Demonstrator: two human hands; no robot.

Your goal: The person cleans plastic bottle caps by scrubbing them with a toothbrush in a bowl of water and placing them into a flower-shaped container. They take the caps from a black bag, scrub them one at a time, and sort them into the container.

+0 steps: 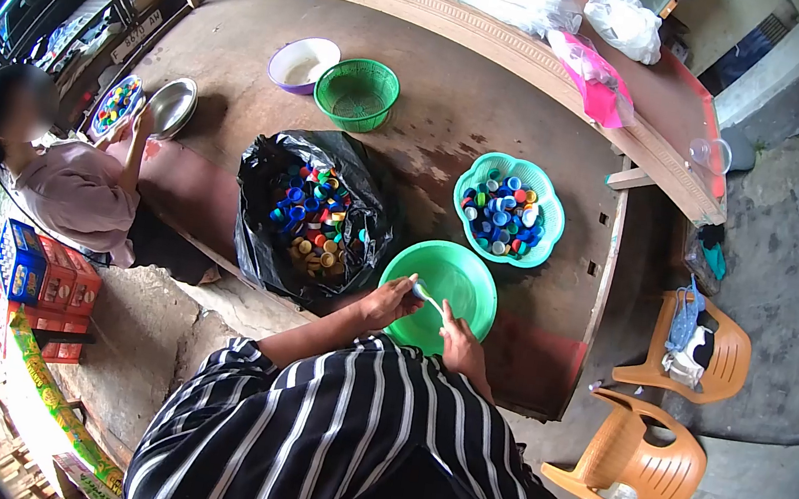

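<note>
Over a green basin [482,273] of water, my left hand [391,301] is closed on a small bottle cap [418,289], pale blue or white. Closed round a slim white toothbrush [433,302], my right hand [460,341] holds its head against the cap. Left of the basin, a black plastic bag [263,171] gapes with many coloured bottle caps [309,205] inside. A turquoise scalloped basket [552,219] to the basin's upper right holds more caps, mostly blue. The fingertips of my left hand partly hide the cap.
A green woven basket [357,98], a white bowl [304,65] and a metal bowl [174,109] stand farther back. At left, a person [85,183] holds a tray of caps [119,107]. A raised wooden ledge [431,13] borders the back; orange chairs [639,458] stand right.
</note>
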